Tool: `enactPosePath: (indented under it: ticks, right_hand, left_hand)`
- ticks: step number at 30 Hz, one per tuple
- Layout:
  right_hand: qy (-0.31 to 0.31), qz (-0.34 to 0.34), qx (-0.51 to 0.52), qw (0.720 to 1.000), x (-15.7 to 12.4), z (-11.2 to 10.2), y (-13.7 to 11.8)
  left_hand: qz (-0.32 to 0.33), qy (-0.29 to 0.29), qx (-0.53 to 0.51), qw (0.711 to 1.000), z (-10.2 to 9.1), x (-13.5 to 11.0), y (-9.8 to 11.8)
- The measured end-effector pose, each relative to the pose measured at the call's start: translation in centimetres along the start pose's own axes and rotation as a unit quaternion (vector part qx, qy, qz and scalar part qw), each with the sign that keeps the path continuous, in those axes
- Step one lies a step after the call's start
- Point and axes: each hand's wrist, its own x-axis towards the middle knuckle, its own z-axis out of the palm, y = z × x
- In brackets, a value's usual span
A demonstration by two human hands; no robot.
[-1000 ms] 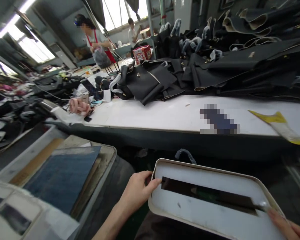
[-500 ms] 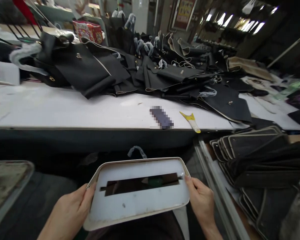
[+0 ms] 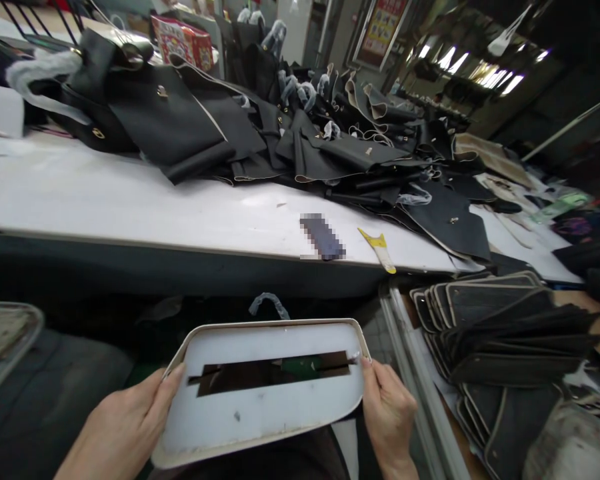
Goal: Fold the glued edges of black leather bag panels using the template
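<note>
Between my hands is a pale, shallow tray-like panel (image 3: 280, 407) with rounded corners, a raised cream rim and a long rectangular slot through its middle. My left hand (image 3: 125, 413) grips its left edge, thumb on the inside of the rim. On the right edge, my right hand (image 3: 389, 403) pinches the rim near the end of the slot. Through the slot something green shows, too covered to name. A clear-wrapped curved handle (image 3: 269, 303) rises just beyond the panel's far edge.
Black leather bag pieces (image 3: 290, 133) are heaped across the white table (image 3: 130, 207). Near its front edge lie a pixelated dark object (image 3: 324, 237) and a yellow-and-white tool (image 3: 379, 250). Dark edged panels (image 3: 500, 327) are stacked at right, beside a metal rail (image 3: 420, 387).
The panel and both hands have shifted slightly left in view. The table and its surroundings appear tilted as my head turns; both hands keep hold of the panel.
</note>
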Motion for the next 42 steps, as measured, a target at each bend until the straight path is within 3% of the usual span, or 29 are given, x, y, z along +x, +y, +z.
enactPosePath:
  ticks: [4,7,10,17,22,29,33,37,42]
  right_hand:
    - [-0.128,0.130,0.077,0.980,0.1,-0.9,0.5]
    - [-0.225,0.235,0.143,0.935,0.0,-1.6,1.1]
    - [-0.268,0.269,0.171,0.909,-0.5,-1.8,1.3]
    - [-0.226,0.273,0.192,0.915,0.5,-1.1,1.0]
    - [-0.217,0.213,0.202,0.931,1.9,-0.1,1.6]
    - [-0.135,0.090,0.082,0.983,1.2,-1.0,0.2]
    - [-0.107,0.042,0.046,0.992,1.1,-1.2,-0.2]
    - [-0.119,0.063,0.077,0.988,1.1,-1.0,0.7]
    - [-0.165,0.122,0.176,0.963,-0.5,-0.7,1.5]
  left_hand:
    - [-0.033,-0.083,0.016,0.996,0.1,-0.4,-0.3]
    - [-0.036,-0.081,0.018,0.996,0.5,-0.4,-0.5]
    - [-0.023,-0.067,0.014,0.997,0.9,-0.2,-0.7]
    - [0.007,-0.055,-0.016,0.998,0.6,0.1,-0.3]
    - [0.009,-0.077,0.012,0.997,0.1,-0.1,0.8]
    - [0.047,-0.076,0.003,0.996,-0.9,-0.6,1.4]
    - [0.069,-0.067,0.017,0.995,-0.8,-0.7,1.0]
    - [0.072,-0.065,0.030,0.995,-0.9,-1.1,1.1]
    - [0.066,-0.080,0.018,0.994,-1.3,-1.6,1.5]
